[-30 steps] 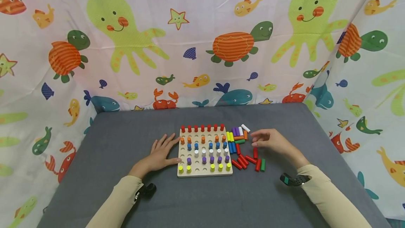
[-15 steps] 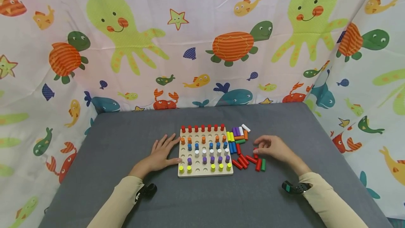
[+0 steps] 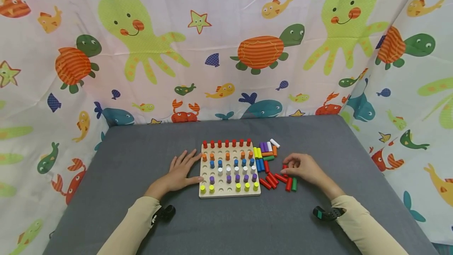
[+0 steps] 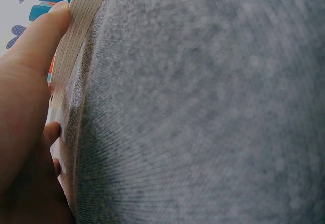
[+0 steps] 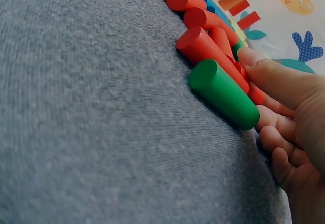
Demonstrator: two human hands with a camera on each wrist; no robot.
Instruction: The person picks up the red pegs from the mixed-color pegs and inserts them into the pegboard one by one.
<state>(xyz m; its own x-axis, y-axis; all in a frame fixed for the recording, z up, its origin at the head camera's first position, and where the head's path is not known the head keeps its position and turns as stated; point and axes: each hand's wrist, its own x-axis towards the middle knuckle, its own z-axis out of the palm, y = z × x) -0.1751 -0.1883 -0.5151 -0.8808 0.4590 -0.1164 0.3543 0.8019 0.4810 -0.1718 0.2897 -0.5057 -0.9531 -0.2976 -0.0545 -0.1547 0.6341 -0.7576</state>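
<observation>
A wooden pegboard point(image 3: 226, 194) lies on the grey cloth with rows of red, orange, blue, white, purple and yellow pegs. My left hand point(image 3: 178, 171) spreads its fingers along the board's left edge; in the left wrist view its thumb point(image 4: 48, 28) touches the side of the board. Right of the board, my right hand point(image 3: 301, 167) pinches a red peg point(image 3: 284, 166) between thumb and curled fingers. The right wrist view has this red peg point(image 5: 256, 94) partly hidden behind others. Close beside these fingers lies a green peg point(image 5: 223, 94).
Several loose red pegs point(image 3: 271, 180) lie between the board and my right hand. Yellow pegs point(image 3: 257, 152), blue pegs point(image 3: 260, 165), purple pegs point(image 3: 263, 146) and a white peg point(image 3: 275, 143) lie along the board's right side. A patterned curtain point(image 3: 219, 82) stands behind the table.
My right hand has come down and toward me onto the red peg, and its fingers have closed round it. My left hand stays at the board.
</observation>
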